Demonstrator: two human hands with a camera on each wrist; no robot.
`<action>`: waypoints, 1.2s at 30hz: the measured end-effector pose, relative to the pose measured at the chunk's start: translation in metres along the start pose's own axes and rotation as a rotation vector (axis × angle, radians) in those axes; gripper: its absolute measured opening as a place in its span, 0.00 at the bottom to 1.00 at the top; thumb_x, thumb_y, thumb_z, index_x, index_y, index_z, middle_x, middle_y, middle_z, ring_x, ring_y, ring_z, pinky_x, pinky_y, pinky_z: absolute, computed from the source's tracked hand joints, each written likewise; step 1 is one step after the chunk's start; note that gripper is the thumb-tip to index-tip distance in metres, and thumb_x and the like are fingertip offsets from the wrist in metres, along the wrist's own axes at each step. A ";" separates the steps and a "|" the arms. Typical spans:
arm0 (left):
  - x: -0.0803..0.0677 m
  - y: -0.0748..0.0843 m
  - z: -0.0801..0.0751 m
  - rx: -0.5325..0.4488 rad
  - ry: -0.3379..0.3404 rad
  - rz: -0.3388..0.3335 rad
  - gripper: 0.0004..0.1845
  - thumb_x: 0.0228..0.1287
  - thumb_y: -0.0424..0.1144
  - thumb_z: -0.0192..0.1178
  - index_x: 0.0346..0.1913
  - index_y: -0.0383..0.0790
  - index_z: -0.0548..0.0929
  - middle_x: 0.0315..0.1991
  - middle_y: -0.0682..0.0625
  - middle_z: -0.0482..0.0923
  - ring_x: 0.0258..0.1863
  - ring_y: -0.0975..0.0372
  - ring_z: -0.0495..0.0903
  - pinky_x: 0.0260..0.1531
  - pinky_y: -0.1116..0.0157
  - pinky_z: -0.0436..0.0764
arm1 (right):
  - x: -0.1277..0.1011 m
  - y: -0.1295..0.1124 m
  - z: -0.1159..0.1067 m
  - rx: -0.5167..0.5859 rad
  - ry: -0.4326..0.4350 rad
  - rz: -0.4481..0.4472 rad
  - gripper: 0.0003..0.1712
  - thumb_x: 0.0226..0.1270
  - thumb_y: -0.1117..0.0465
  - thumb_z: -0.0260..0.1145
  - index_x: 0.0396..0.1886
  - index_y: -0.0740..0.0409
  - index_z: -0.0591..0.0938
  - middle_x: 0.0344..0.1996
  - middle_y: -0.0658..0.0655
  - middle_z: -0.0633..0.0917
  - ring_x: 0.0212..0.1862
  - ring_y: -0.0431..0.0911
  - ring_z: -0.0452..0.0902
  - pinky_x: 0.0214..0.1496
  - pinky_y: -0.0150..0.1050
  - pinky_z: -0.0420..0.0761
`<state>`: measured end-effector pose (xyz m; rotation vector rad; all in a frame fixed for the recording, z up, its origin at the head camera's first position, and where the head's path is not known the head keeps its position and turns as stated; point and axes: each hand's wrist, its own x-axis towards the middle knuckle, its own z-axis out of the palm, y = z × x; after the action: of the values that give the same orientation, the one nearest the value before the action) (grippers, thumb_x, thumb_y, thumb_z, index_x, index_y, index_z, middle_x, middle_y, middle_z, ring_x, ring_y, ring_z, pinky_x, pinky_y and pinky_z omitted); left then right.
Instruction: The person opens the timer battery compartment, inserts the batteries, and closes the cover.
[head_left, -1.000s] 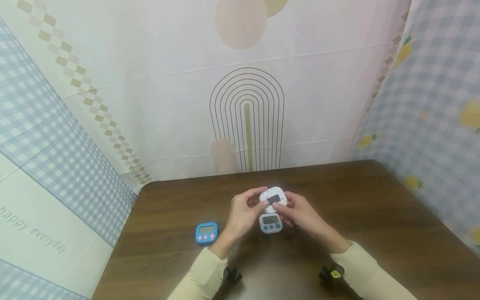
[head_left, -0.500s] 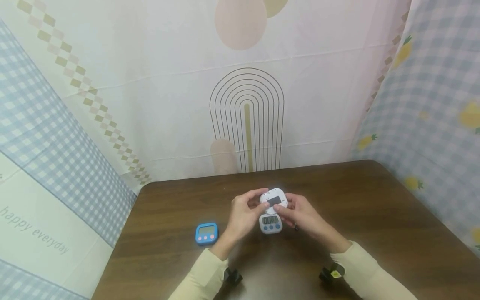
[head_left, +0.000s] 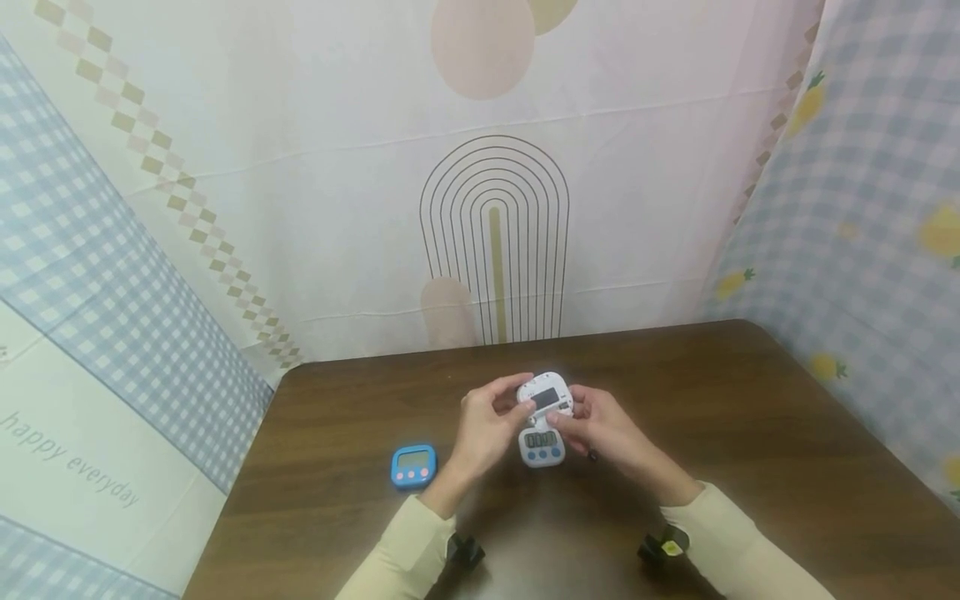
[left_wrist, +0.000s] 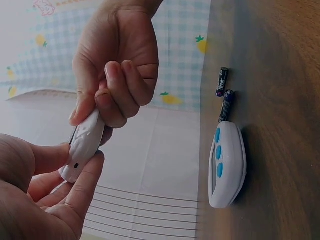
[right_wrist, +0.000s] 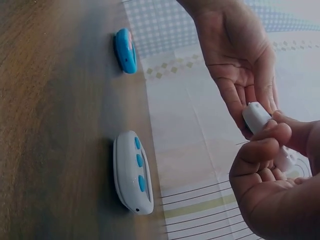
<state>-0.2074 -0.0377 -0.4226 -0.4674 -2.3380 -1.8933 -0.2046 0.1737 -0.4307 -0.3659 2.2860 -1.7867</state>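
Observation:
A white digital timer (head_left: 543,393) is held up above the table between both hands, the side with a dark rectangle facing the head camera. My left hand (head_left: 486,429) grips its left edge, thumb on the near face and fingers behind. My right hand (head_left: 603,429) pinches its right lower part, with the thumb on the same face and the other fingers curled. Just below on the table stands a white timer with blue buttons (head_left: 542,447). In the left wrist view two small dark batteries (left_wrist: 222,81) lie near it. The fingers hide part of the held timer.
A blue timer with pink buttons (head_left: 413,466) rests on the brown wooden table (head_left: 337,533), left of my left hand. Patterned cloth (head_left: 360,208) hangs behind the table and along both sides.
The held timer has shifted slightly up and tilted. A small dark slot now shows beside my right thumb. Both hands keep nearly the same place, and the things on the table have not moved.

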 end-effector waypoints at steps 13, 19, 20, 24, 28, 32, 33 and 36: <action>0.003 -0.002 0.001 0.020 0.078 0.029 0.20 0.66 0.26 0.70 0.60 0.35 0.87 0.55 0.39 0.89 0.46 0.53 0.92 0.45 0.67 0.90 | 0.003 0.001 0.004 0.104 0.115 0.002 0.30 0.68 0.62 0.76 0.64 0.69 0.75 0.36 0.66 0.92 0.31 0.58 0.89 0.35 0.48 0.92; 0.003 -0.003 0.003 0.038 0.122 0.037 0.20 0.65 0.26 0.71 0.60 0.34 0.87 0.53 0.38 0.89 0.44 0.53 0.92 0.45 0.67 0.90 | 0.003 0.000 0.005 0.095 0.156 0.010 0.31 0.67 0.64 0.77 0.66 0.67 0.76 0.34 0.67 0.91 0.30 0.59 0.88 0.31 0.44 0.90; 0.003 -0.003 0.002 0.042 0.133 0.038 0.20 0.65 0.26 0.71 0.60 0.34 0.87 0.52 0.37 0.89 0.44 0.53 0.92 0.45 0.67 0.90 | 0.003 0.000 0.005 0.091 0.160 0.012 0.31 0.67 0.64 0.77 0.66 0.66 0.76 0.34 0.69 0.91 0.29 0.58 0.88 0.32 0.45 0.91; 0.004 -0.005 0.002 0.050 0.175 0.050 0.19 0.64 0.25 0.71 0.58 0.33 0.88 0.51 0.37 0.90 0.43 0.52 0.92 0.45 0.66 0.90 | 0.002 -0.001 0.004 0.067 0.167 0.014 0.27 0.67 0.64 0.76 0.62 0.65 0.77 0.35 0.72 0.90 0.29 0.56 0.88 0.34 0.49 0.91; 0.004 -0.005 0.000 0.055 0.196 0.060 0.19 0.63 0.25 0.71 0.58 0.34 0.88 0.52 0.38 0.90 0.43 0.51 0.92 0.45 0.65 0.91 | 0.001 -0.001 0.003 0.017 0.180 0.000 0.20 0.67 0.64 0.77 0.52 0.67 0.79 0.34 0.69 0.91 0.30 0.59 0.88 0.35 0.53 0.91; 0.005 -0.004 0.000 0.059 0.196 0.044 0.20 0.64 0.25 0.71 0.58 0.35 0.88 0.53 0.39 0.90 0.44 0.52 0.92 0.46 0.66 0.90 | 0.001 -0.001 0.004 -0.035 0.169 -0.018 0.14 0.65 0.65 0.77 0.43 0.66 0.81 0.34 0.67 0.91 0.32 0.59 0.89 0.37 0.55 0.91; 0.005 -0.004 0.000 0.060 0.193 0.040 0.20 0.64 0.25 0.71 0.59 0.35 0.88 0.53 0.39 0.90 0.44 0.53 0.92 0.46 0.66 0.90 | 0.001 -0.001 0.004 -0.048 0.159 -0.025 0.12 0.65 0.66 0.77 0.42 0.65 0.82 0.34 0.66 0.91 0.34 0.58 0.90 0.38 0.54 0.92; 0.006 -0.003 0.000 0.064 0.188 0.025 0.20 0.64 0.25 0.71 0.59 0.36 0.88 0.53 0.40 0.90 0.44 0.53 0.92 0.46 0.66 0.90 | 0.002 0.001 0.004 -0.113 0.120 -0.059 0.10 0.63 0.67 0.78 0.37 0.62 0.83 0.34 0.60 0.91 0.37 0.52 0.90 0.40 0.49 0.92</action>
<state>-0.2140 -0.0374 -0.4239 -0.2965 -2.2528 -1.7612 -0.2053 0.1700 -0.4324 -0.3579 2.4907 -1.7553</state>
